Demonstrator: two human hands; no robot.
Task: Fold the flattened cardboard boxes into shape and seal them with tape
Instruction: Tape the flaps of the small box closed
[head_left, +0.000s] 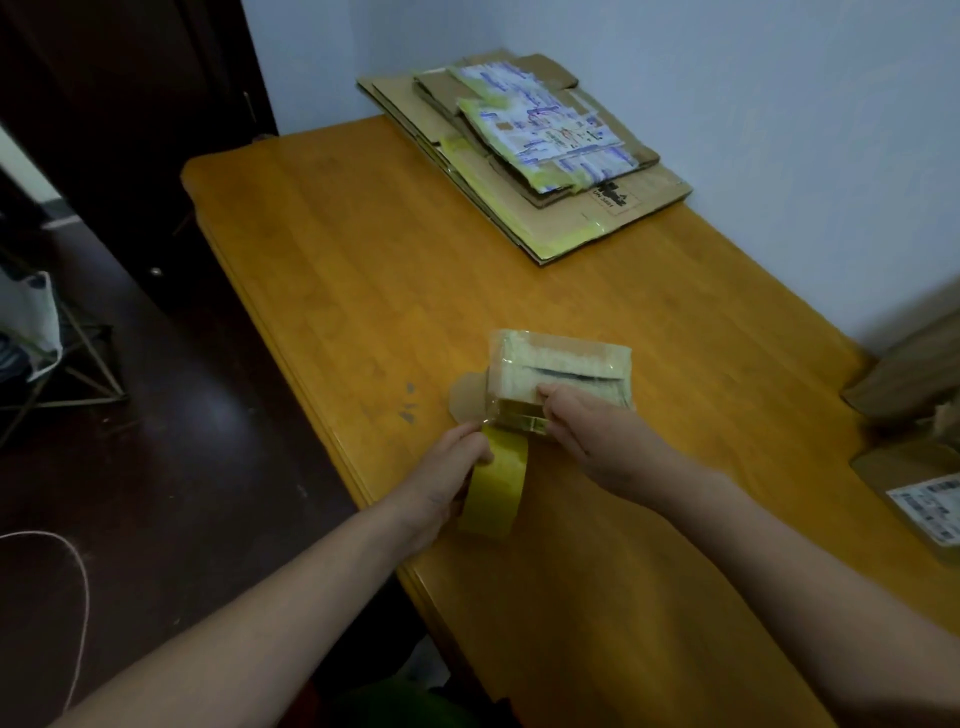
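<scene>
A small folded cardboard box (561, 364), wrapped in old tape, stands near the table's left edge with one side flap (467, 397) sticking out. My left hand (449, 480) grips a roll of yellow tape (496, 486) just in front of the box. A strip of tape runs from the roll onto the box's near face. My right hand (592, 436) rests on the box's near side, fingers curled over it and pressing on the tape.
A stack of flattened cardboard boxes (524, 150) lies at the far end of the wooden table (363, 260), against the wall. More cardboard boxes (914, 467) sit at the right edge. A dark floor, a metal stand (78, 364) and a cable (78, 597) lie left.
</scene>
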